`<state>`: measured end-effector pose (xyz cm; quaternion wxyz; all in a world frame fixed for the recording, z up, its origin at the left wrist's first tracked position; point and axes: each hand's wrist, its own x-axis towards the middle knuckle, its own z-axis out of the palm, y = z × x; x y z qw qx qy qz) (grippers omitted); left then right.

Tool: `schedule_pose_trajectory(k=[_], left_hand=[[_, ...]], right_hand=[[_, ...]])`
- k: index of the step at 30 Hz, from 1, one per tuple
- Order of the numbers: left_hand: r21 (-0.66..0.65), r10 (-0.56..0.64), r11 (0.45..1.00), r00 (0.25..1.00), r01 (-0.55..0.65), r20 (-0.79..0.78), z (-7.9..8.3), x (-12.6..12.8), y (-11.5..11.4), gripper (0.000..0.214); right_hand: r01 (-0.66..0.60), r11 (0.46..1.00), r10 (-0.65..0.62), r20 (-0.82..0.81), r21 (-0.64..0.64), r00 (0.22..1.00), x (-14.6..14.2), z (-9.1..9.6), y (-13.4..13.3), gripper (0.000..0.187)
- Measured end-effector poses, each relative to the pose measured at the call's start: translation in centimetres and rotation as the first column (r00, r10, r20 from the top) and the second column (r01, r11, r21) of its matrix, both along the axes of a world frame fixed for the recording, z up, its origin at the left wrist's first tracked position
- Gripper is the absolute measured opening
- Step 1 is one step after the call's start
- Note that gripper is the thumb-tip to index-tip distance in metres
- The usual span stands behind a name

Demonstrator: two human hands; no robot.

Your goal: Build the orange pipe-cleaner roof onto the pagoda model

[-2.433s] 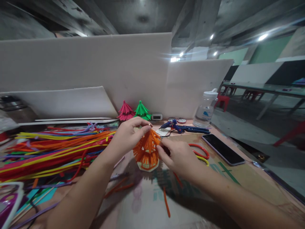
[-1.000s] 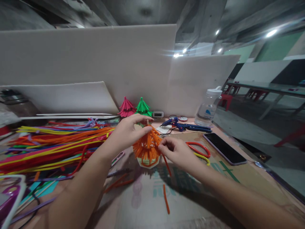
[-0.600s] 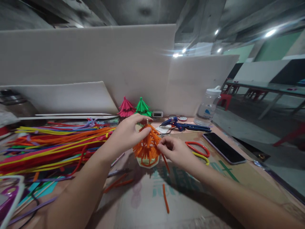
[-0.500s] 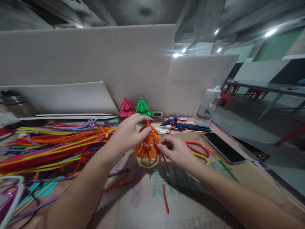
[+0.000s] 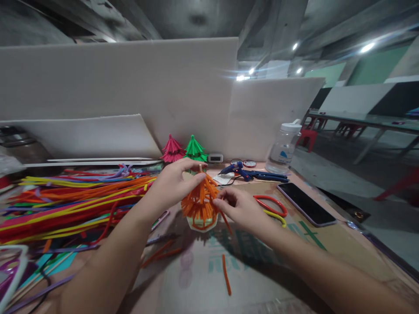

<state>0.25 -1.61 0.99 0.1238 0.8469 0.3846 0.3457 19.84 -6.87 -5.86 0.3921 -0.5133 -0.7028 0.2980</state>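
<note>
A small tree of orange pipe cleaners stands on a pale base, with a thin light stick poking out of its top. My left hand is curled about the tree's upper part, thumb against the orange strands, and partly covers it. On the tree's right side my right hand is closed in a pinch on a short orange pipe cleaner piece, whose lower end hangs below the fingers. Another cut orange piece lies on the cardboard nearer to me.
Behind stand a pink tree and a green tree. A blue glue gun, a phone, a red pipe cleaner loop and a water bottle are to the right. Heaped pipe cleaners cover the left.
Both hands keep nearly the same pose at the orange tree. The whole view has shifted slightly, and a small pink-edged item by my left forearm shows more.
</note>
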Motion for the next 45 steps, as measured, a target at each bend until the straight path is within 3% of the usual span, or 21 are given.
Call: schedule_pose_trajectory(k=[8, 16, 25, 29, 34, 40, 45], left_hand=[[-0.073, -0.04, 0.997, 0.982, 0.027, -0.183, 0.3, -0.6, -0.5, 0.049], [-0.097, 0.03, 0.995, 0.996, -0.038, -0.08, 0.1, 0.2, -0.6, 0.033], [-0.109, 0.013, 0.994, 0.999, -0.018, -0.05, 0.0, 0.2, -0.3, 0.029], [-0.092, 0.106, 0.99, 0.994, -0.109, -0.036, 0.3, -0.1, -0.2, 0.032], [0.014, 0.211, 0.977, 0.974, -0.211, -0.086, 0.6, 0.5, -0.8, 0.022], [0.134, 0.234, 0.967, 0.962, -0.216, -0.14, 0.3, 0.8, -1.1, 0.02], [0.031, 0.179, 0.984, 0.979, -0.176, -0.099, 0.8, 0.2, -1.1, 0.029]], right_hand=[[0.036, 0.991, -0.051, 0.118, 0.126, 0.992, 0.3, 0.2, -0.4, 0.023], [0.01, 1.0, -0.011, 0.043, 0.026, 0.999, -0.1, -0.1, 0.0, 0.011], [-0.023, 0.999, 0.021, 0.055, 0.042, 0.998, -0.3, -1.0, 0.0, 0.013], [-0.011, 0.999, 0.01, 0.041, 0.032, 0.999, -0.3, -0.8, 0.0, 0.012], [-0.023, 0.999, 0.023, 0.017, 0.024, 1.0, -0.3, -0.8, 0.1, 0.013], [-0.037, 0.999, 0.037, -0.003, 0.012, 0.999, -0.3, -0.8, -0.1, 0.014], [-0.027, 1.0, 0.027, -0.001, 0.016, 1.0, -0.3, -0.6, -0.2, 0.012]])
